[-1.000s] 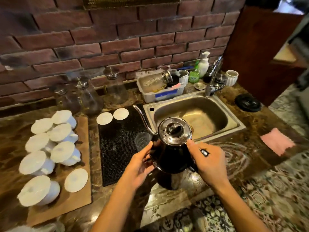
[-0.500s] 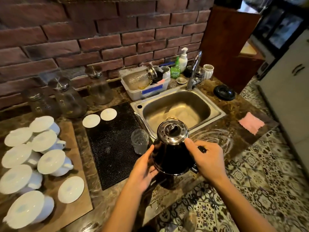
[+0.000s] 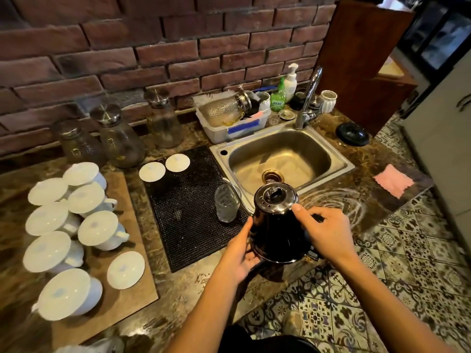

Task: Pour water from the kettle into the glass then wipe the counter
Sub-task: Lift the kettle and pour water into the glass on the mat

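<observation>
Over the counter (image 3: 191,289), left hand (image 3: 238,256) and right hand (image 3: 323,233) fingers clasp the kettle (image 3: 277,235), tilted spout-left toward the glass (image 3: 226,203).

A dark red brick wall (image 3: 158,47) is running across the back, well beyond the left hand (image 3: 238,253) and the right hand (image 3: 325,231). Beyond the right hand and further to its right, a brown wooden cabinet (image 3: 356,62) is standing against the bricks. A pale cupboard door (image 3: 443,154) is closing off the far right, and beyond it a dark glass-fronted unit (image 3: 438,34) is reflecting light. Patterned floor tiles (image 3: 407,289) are spreading below and right of the right hand.
</observation>
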### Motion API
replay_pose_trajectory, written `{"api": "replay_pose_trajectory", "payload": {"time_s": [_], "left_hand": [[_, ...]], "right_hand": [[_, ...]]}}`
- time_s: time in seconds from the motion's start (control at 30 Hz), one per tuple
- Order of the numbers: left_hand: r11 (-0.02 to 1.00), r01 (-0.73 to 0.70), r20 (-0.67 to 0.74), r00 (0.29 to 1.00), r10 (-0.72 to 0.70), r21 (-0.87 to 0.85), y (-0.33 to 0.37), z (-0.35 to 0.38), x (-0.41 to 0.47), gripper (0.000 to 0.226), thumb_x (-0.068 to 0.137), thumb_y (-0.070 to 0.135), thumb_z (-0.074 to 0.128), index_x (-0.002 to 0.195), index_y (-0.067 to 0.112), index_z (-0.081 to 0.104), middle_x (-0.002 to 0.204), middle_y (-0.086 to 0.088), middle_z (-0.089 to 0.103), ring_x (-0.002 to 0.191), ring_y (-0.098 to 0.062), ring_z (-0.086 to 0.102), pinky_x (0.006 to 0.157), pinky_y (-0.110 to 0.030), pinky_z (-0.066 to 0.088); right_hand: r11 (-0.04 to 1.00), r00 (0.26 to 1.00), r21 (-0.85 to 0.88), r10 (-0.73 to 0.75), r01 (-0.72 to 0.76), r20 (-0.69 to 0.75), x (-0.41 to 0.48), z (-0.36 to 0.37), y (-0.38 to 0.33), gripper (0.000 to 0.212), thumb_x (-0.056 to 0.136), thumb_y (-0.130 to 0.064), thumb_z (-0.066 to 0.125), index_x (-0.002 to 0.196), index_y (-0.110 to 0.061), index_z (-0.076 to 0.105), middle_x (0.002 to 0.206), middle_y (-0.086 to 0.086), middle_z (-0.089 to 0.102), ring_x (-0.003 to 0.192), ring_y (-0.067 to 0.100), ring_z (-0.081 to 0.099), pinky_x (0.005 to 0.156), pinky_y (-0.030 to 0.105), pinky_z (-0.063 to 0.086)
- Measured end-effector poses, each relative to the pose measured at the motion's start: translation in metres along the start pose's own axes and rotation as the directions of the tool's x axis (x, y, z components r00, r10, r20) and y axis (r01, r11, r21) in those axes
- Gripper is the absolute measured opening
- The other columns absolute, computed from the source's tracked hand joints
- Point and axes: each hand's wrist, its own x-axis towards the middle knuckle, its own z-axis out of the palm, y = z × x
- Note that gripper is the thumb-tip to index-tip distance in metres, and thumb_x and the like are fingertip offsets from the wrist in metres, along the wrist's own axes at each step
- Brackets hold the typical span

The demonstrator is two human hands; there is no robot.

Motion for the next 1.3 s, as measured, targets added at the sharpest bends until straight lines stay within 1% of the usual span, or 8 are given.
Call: {"api": "replay_pose_trajectory", "payload": {"time_s": [0.43, 0.6, 0.7, 0.83, 1.0, 1.07, 1.2, 1.3], "left_hand": [[0.990, 0.108, 0.021, 0.994, -0.106, -0.092, -0.023, 0.005, 0.003, 0.064, 0.076, 0.055, 0.082, 0.124, 0.015, 0.067, 0.115, -0.020, 0.074, 0.106, -0.037, 0.072, 0.089, -0.049, 0.061], [0.972, 0.163, 0.043, 0.986, -0.158, -0.171, -0.031, 0.016, 0.003, 0.062, 0.077, 0.052, 0.081, 0.123, 0.011, 0.068, 0.117, -0.023, 0.071, 0.109, -0.040, 0.070, 0.095, -0.053, 0.058], [0.951, 0.192, 0.058, 0.981, -0.184, -0.242, -0.033, 0.023, 0.002, 0.063, 0.080, 0.048, 0.080, 0.127, 0.009, 0.065, 0.122, -0.025, 0.068, 0.112, -0.041, 0.067, 0.096, -0.053, 0.057], [0.914, 0.222, 0.072, 0.975, -0.210, -0.339, -0.033, 0.030, 0.000, 0.064, 0.082, 0.044, 0.079, 0.133, 0.010, 0.060, 0.123, -0.026, 0.067, 0.110, -0.043, 0.067, 0.087, -0.053, 0.060], [0.875, 0.264, 0.133, 0.964, -0.229, -0.406, -0.030, 0.039, -0.003, 0.062, 0.086, 0.043, 0.075, 0.135, 0.009, 0.058, 0.126, -0.028, 0.066, 0.114, -0.046, 0.065, 0.095, -0.056, 0.057], [0.854, 0.283, 0.161, 0.958, -0.235, -0.436, -0.029, 0.041, -0.005, 0.060, 0.089, 0.042, 0.072, 0.137, 0.008, 0.057, 0.127, -0.029, 0.065, 0.116, -0.048, 0.064, 0.095, -0.058, 0.055], [0.823, 0.303, 0.198, 0.952, -0.235, -0.481, -0.026, 0.046, -0.008, 0.066, 0.090, 0.041, 0.070, 0.145, 0.011, 0.050, 0.133, -0.030, 0.059, 0.113, -0.051, 0.063, 0.075, -0.058, 0.061], [0.804, 0.315, 0.212, 0.948, -0.238, -0.505, -0.025, 0.048, -0.009, 0.069, 0.090, 0.041, 0.071, 0.148, 0.013, 0.047, 0.133, -0.031, 0.057, 0.113, -0.051, 0.061, 0.075, -0.058, 0.060]], "right_hand": [[0.992, 0.994, -0.114, 0.056, -0.046, 0.093, 0.002, -0.007, 0.007, 0.067, 0.094, -0.053, 0.065, 0.054, 0.000, 0.060, 0.049, 0.014, 0.057, 0.048, 0.031, 0.053, 0.050, 0.042, 0.040], [0.984, 0.985, -0.163, 0.101, -0.077, 0.142, 0.014, -0.015, 0.004, 0.067, 0.089, -0.062, 0.061, 0.045, -0.013, 0.048, 0.038, 0.000, 0.046, 0.035, 0.012, 0.041, 0.042, 0.021, 0.031], [0.974, 0.977, -0.217, 0.109, -0.068, 0.182, 0.023, -0.019, -0.001, 0.071, 0.090, -0.064, 0.060, 0.055, -0.002, 0.061, 0.048, 0.013, 0.060, 0.040, 0.025, 0.054, 0.044, 0.027, 0.039], [0.957, 0.973, -0.285, 0.109, -0.048, 0.202, 0.034, -0.023, -0.012, 0.071, 0.088, -0.068, 0.059, 0.066, -0.002, 0.072, 0.056, 0.011, 0.070, 0.052, 0.023, 0.067, 0.048, 0.033, 0.050], [0.929, 0.969, -0.366, 0.131, -0.048, 0.208, 0.051, -0.025, -0.029, 0.069, 0.086, -0.066, 0.062, 0.053, -0.006, 0.056, 0.044, -0.001, 0.049, 0.041, 0.015, 0.048, 0.046, 0.028, 0.035], [0.920, 0.963, -0.390, 0.140, -0.041, 0.229, 0.057, -0.025, -0.034, 0.067, 0.087, -0.066, 0.063, 0.054, -0.008, 0.057, 0.045, 0.000, 0.051, 0.043, 0.015, 0.050, 0.046, 0.028, 0.036], [0.909, 0.952, -0.416, 0.148, -0.024, 0.268, 0.065, -0.026, -0.042, 0.071, 0.088, -0.067, 0.063, 0.059, -0.002, 0.065, 0.044, 0.000, 0.055, 0.040, 0.013, 0.054, 0.040, 0.020, 0.035], [0.895, 0.947, -0.445, 0.156, -0.015, 0.281, 0.070, -0.025, -0.046, 0.069, 0.088, -0.066, 0.064, 0.070, 0.000, 0.073, 0.050, 0.007, 0.065, 0.049, 0.020, 0.065, 0.046, 0.027, 0.042]]}}
